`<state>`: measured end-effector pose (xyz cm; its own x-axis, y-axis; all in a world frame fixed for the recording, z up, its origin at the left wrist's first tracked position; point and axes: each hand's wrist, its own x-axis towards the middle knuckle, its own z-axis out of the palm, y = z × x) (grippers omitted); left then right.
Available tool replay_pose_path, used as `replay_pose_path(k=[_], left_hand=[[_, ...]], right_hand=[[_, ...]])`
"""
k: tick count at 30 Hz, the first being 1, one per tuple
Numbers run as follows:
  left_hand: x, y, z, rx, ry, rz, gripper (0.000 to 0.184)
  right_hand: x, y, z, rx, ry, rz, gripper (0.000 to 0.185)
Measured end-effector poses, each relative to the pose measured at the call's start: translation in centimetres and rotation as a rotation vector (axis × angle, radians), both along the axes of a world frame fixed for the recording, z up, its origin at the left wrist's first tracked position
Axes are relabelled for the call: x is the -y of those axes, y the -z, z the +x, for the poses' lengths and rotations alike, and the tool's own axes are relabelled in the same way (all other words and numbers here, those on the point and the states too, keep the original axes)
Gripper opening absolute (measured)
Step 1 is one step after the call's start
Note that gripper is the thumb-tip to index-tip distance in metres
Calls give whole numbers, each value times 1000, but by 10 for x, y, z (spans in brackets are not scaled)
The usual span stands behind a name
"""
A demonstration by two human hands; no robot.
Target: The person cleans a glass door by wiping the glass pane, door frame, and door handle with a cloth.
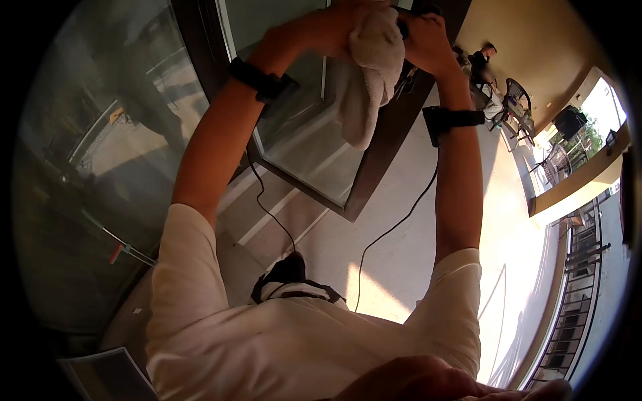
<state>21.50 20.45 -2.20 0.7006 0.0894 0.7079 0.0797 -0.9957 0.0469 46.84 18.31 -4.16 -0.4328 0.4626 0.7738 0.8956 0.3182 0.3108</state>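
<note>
Both my arms reach up to a dark-framed glass door (374, 177). At the top edge of the view, my left hand (338, 30) is closed on a pale, fluffy towel (376, 73), which hangs down in front of the glass. Some of that hand's fingers are hidden behind the cloth. Just right of the towel, my right hand (430, 40) is closed around something dark by the door frame. What it grips is mostly covered by the towel and the hand.
A large glass pane (100, 174) stands on my left, with a red-handled tool (119, 252) low beside it. Thin cables (394, 230) hang from my wrist straps. A seated person (483, 70), chairs (518, 93) and a railing (568, 314) are on the right.
</note>
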Motion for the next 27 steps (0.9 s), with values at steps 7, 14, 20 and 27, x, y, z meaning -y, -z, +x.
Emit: replay_pose_path(k=[7, 14, 20, 27], left_hand=[[-44, 14, 36, 45, -20, 259, 69], [-92, 5, 53, -22, 189, 11, 39], [-115, 4, 66, -214, 5, -155, 73], [-160, 40, 104, 189, 225, -251, 59]], right_hand=[[7, 3, -15, -64, -82, 91, 28], [11, -11, -13, -106, -95, -4, 28], [-22, 3, 23, -69, -58, -20, 38], [-48, 0, 46, -137, -115, -51, 32]])
